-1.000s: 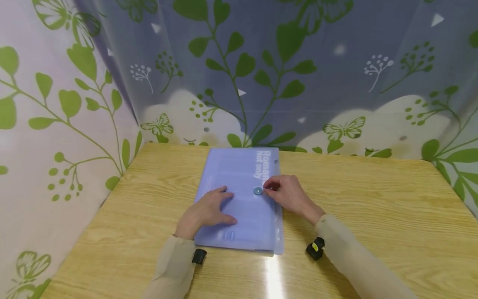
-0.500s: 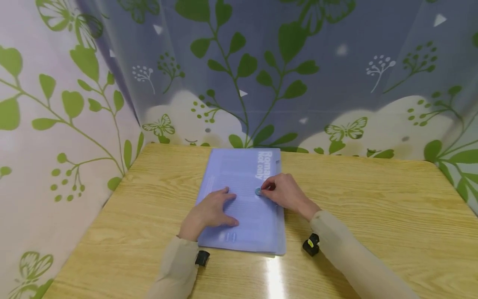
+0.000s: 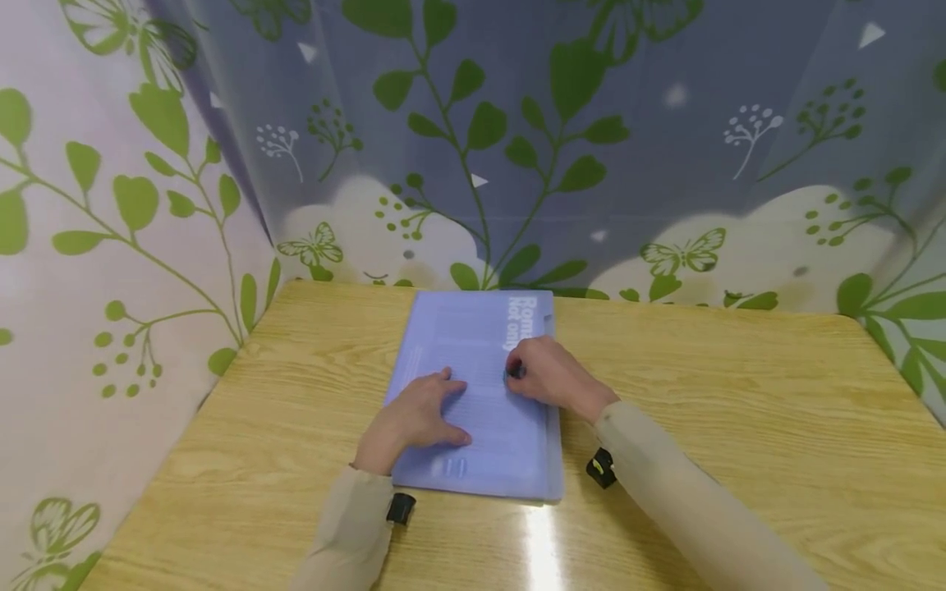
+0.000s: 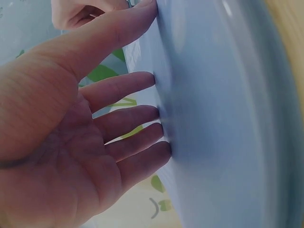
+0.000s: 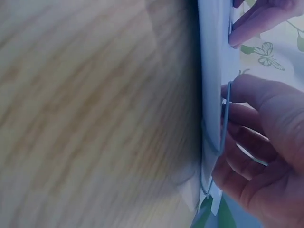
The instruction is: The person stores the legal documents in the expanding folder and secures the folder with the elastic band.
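A translucent blue-violet document folder (image 3: pixel 480 328) with white lettering lies flat on the table. My left hand (image 3: pixel 414 419) rests on its left half, fingers spread and fingertips touching the cover, as the left wrist view also shows. Near the folder's right edge is my right hand (image 3: pixel 550 373), its fingers curled over the round blue button, which is almost wholly hidden. In the right wrist view a thin blue elastic cord (image 5: pixel 225 123) loops round the folder's edge (image 5: pixel 212 61) up to the right fingertips, which pinch it. The exact contact is partly hidden.
The wooden table (image 3: pixel 702 394) extends on both sides of the folder. A patterned cloth (image 3: pixel 665 123) with leaves and butterflies hangs behind the table and at its sides. Each wrist carries a small black device, the right one (image 3: pixel 601 468) beside the sleeve.
My right hand has moved slightly left, from beside the button to over it, and its fingers have curled around and covered it. The left hand has stayed on the folder.
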`<move>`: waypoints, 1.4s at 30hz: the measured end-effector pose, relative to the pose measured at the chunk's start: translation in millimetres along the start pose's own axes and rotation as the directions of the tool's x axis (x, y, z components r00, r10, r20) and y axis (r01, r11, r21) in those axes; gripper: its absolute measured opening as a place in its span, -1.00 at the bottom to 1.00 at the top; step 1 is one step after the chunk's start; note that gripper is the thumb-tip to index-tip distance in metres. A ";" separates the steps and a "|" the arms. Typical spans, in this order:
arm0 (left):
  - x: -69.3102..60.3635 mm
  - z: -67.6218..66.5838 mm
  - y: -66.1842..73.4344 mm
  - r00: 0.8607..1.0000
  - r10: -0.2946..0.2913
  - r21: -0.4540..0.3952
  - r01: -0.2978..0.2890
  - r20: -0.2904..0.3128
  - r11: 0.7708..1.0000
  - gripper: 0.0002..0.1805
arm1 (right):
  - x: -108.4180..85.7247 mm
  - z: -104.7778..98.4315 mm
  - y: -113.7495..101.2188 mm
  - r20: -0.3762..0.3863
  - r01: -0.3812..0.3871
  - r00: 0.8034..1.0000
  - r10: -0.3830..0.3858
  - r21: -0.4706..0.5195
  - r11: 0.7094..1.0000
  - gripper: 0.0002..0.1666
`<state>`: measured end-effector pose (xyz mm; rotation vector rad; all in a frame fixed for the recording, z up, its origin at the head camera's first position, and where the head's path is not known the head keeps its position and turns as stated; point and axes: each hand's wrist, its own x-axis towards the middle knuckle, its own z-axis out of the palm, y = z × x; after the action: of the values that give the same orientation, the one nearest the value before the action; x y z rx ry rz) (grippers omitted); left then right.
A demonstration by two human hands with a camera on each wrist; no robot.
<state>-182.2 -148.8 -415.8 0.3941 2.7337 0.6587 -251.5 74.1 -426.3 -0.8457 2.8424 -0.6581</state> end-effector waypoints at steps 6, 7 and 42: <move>-0.8 -0.4 -0.6 1.000 -0.007 -0.001 0.007 0.003 1.000 -0.12 | 4.4 3.4 -1.2 0.011 0.047 0.999 -0.047 -0.011 0.999 -0.80; -0.7 -0.3 -0.8 1.000 -0.007 0.000 0.007 0.004 1.000 -0.13 | 4.8 3.7 -1.4 0.011 0.060 0.998 -0.060 -0.019 0.998 -0.80; 1.0 -0.7 1.2 1.000 -0.010 0.005 0.009 0.028 1.000 -0.15 | 6.8 12.2 5.7 -0.059 0.127 0.990 -0.126 0.001 0.992 -0.79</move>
<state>-183.1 -147.7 -414.8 0.3884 2.7093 0.6386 -257.4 70.1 -439.6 -1.0297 2.8552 -0.7162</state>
